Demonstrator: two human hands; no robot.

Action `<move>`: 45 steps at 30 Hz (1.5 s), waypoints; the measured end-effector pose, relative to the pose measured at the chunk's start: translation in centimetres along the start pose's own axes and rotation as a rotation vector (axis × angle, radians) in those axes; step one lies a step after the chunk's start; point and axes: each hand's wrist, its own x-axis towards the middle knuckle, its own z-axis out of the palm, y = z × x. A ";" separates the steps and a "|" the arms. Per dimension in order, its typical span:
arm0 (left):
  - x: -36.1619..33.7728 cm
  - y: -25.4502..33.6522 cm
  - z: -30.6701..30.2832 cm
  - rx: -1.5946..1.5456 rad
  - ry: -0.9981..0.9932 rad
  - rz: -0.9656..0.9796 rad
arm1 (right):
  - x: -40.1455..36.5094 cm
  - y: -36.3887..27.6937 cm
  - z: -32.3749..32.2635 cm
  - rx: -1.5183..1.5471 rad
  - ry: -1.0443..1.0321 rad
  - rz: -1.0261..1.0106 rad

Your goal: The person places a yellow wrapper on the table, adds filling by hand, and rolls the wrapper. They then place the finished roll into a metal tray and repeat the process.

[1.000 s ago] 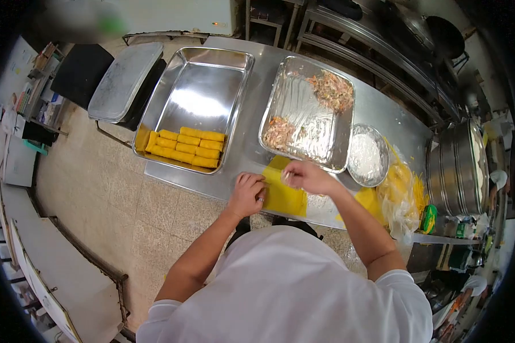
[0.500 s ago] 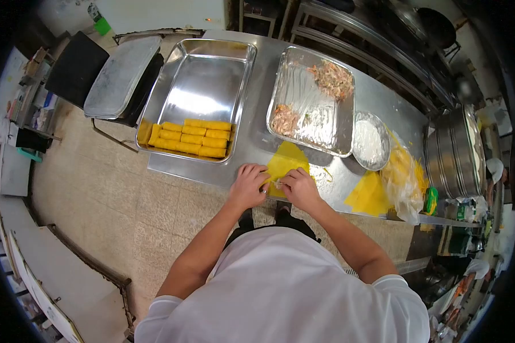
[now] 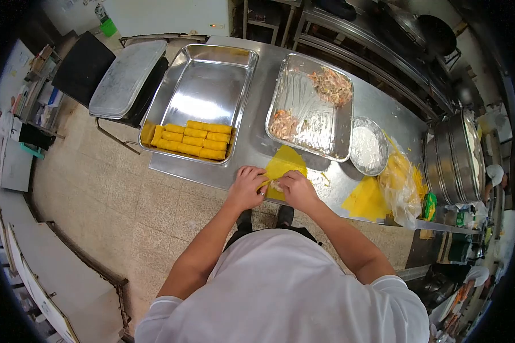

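Both your left hand (image 3: 247,187) and newly lowered right hand (image 3: 299,190) grip the near part of the yellow wrapper (image 3: 285,162) on the desk (image 3: 256,108), so the pale filling (image 3: 276,186) between them seems gathered in place

The right grip (image 3: 298,188) partly hides the yellow sheet (image 3: 286,160).

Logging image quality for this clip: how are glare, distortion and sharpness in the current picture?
Head view: strong glare on the bare floor of the steel tray holding yellow rolls; head view: wide-angle bending, black corners; head view: left hand and right hand fairly clear, but the pale bit between them too small to identify.
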 end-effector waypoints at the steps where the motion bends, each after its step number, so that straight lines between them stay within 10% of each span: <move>1: -0.1 0.0 0.2 -0.004 0.009 -0.002 | -0.2 -0.2 -0.7 0.031 0.038 0.006; 15: 0.5 0.6 0.1 -0.004 -0.006 -0.039 | -2.8 3.6 -2.0 0.106 -0.034 0.048; 21: 0.7 0.8 0.5 -0.014 0.056 -0.050 | 2.3 5.3 -12.9 0.304 0.209 0.378; 27: 0.8 0.7 0.5 0.026 0.023 -0.048 | 9.5 17.1 -10.9 0.077 -0.421 0.377; 36: 0.8 0.5 0.4 0.041 0.043 -0.031 | 12.0 12.5 -14.1 0.238 -0.734 0.419; 45: 0.7 0.6 0.2 0.017 0.065 -0.020 | 7.9 5.0 -10.4 0.500 -0.379 0.253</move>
